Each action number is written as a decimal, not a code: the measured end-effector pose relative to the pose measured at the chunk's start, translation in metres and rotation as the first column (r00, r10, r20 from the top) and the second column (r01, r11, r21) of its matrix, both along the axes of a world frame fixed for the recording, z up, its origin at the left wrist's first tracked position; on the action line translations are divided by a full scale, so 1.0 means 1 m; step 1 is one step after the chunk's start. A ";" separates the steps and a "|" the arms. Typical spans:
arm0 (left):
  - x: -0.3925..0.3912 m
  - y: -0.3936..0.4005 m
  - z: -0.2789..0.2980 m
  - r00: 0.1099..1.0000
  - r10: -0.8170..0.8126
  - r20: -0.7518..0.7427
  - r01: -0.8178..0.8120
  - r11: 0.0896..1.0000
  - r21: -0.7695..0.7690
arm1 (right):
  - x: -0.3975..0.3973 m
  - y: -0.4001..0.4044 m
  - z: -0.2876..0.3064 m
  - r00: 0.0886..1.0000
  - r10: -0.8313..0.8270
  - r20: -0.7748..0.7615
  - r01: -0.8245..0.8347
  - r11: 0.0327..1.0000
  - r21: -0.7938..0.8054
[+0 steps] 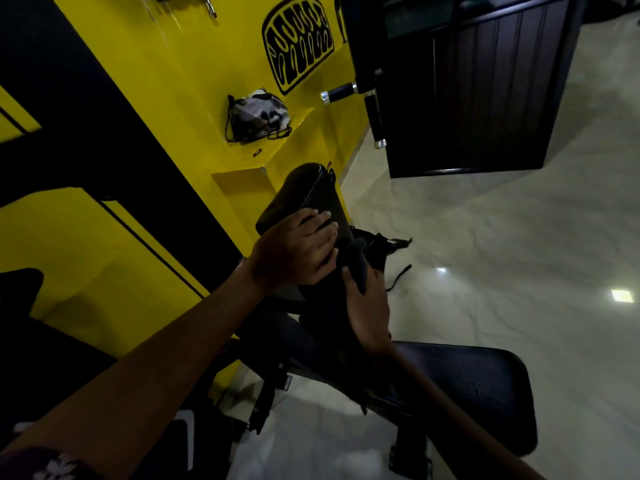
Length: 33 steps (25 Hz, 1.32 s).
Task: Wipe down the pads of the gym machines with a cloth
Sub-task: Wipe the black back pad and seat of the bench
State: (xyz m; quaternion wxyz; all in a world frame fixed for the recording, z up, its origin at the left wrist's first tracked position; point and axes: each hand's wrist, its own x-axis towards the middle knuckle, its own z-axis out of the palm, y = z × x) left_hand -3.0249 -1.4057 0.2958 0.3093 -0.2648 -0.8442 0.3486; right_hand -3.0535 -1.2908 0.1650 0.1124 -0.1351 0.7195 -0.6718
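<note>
Yellow wall (166,81) with black stripes and one black emblem (298,41); pale glossy floor (502,254); dark door (485,88). One camo bag (258,114) on yellow ledge. Two black pads: back pad (304,192) upright, seat (478,386) below. Left hand (294,251) flat, fingers straight on back pad. Right hand (367,306) grips one dark cloth (358,261) against pad's edge.

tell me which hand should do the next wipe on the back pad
Right. The right hand already grips the dark cloth against the back pad, while the left hand rests flat on it, steadying.
</note>
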 end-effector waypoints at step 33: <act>-0.002 0.005 -0.087 0.989 -0.146 -0.036 0.146 0.989 0.000 | 0.028 0.016 -0.098 0.963 0.019 0.268 -0.006 0.999 -0.046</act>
